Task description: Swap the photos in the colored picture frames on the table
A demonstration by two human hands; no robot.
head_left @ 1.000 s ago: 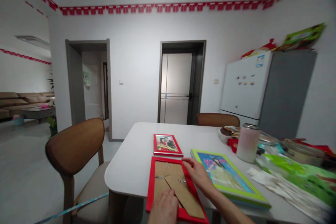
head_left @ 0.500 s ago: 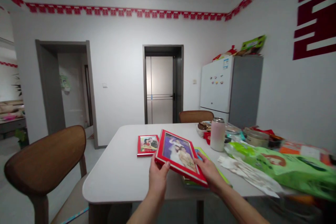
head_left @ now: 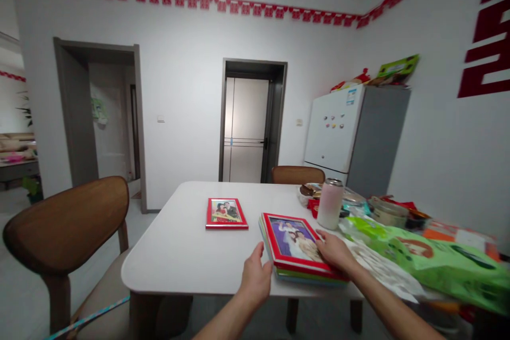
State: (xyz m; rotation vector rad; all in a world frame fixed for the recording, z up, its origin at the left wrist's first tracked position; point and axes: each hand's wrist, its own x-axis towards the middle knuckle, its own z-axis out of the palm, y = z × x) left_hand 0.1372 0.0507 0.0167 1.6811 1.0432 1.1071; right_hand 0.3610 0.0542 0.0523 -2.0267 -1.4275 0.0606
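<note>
A large red-framed photo (head_left: 297,241) lies on top of a stack with green and pale blue edges (head_left: 311,278) at the table's front. My right hand (head_left: 334,251) rests on the right side of this red frame, fingers over its edge; whether it grips the frame is unclear. Beside the stack's lower left corner is my left hand (head_left: 257,275), thumb raised apart from the fingers, holding nothing. Farther left on the white table (head_left: 179,255), a smaller red-framed photo (head_left: 226,213) lies face up.
A pink bottle (head_left: 330,204), a green packet (head_left: 434,260), white cloth (head_left: 384,271) and a lidded container (head_left: 388,211) crowd the table's right side. One brown chair (head_left: 75,228) stands at left, another (head_left: 298,175) behind the table.
The large red frame has gone from being held tilted in both hands to lying on the stack. My left hand has let go of it. The view has shifted slightly.
</note>
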